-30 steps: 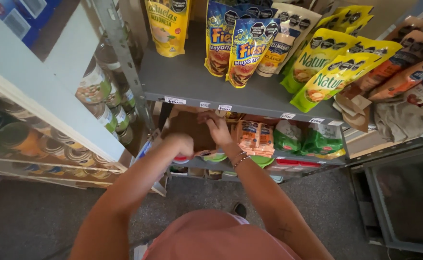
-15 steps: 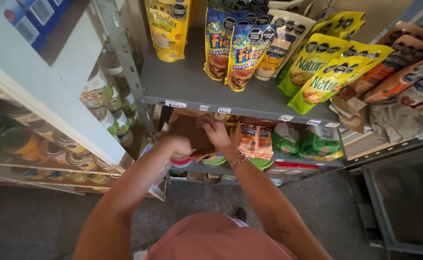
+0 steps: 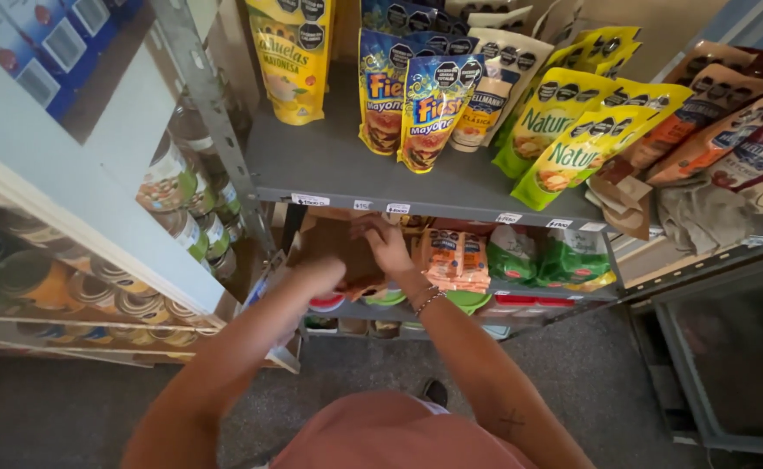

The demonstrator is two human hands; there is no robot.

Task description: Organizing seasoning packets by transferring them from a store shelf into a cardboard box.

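Both hands reaching in under the grey metal shelf [image 3: 451, 187], onto the level below.

Left hand [image 3: 319, 276] curled at the lower edge of a brown cardboard box [image 3: 340, 247], fingers seemingly wrapped on it, though blurred (grip itself not clear enough to tell). Right hand [image 3: 386, 245] just right of the left, higher, laid against the same box with fingers spread apart and pointing into the shelf; a thin bracelet [image 3: 428, 300] at its wrist.

Box sitting between the two hands, tucked in shadow beneath the shelf edge, its contents hidden.

Just right of the right hand: orange packets [image 3: 451, 256] standing upright, then green pouches [image 3: 559, 259] further right. Directly below the left hand, a red-rimmed lid [image 3: 327, 303]; below the right wrist, green lids [image 3: 461, 300].

Above both hands, on top of the shelf: yellow and blue stand-up sauce pouches [image 3: 420, 108], upright ones straight above, yellow-green ones [image 3: 564, 148] leaning up to the right.

Left of the left hand, well apart: glass jars [image 3: 181, 217] stacked behind a white upright, more jars lower down at far left.
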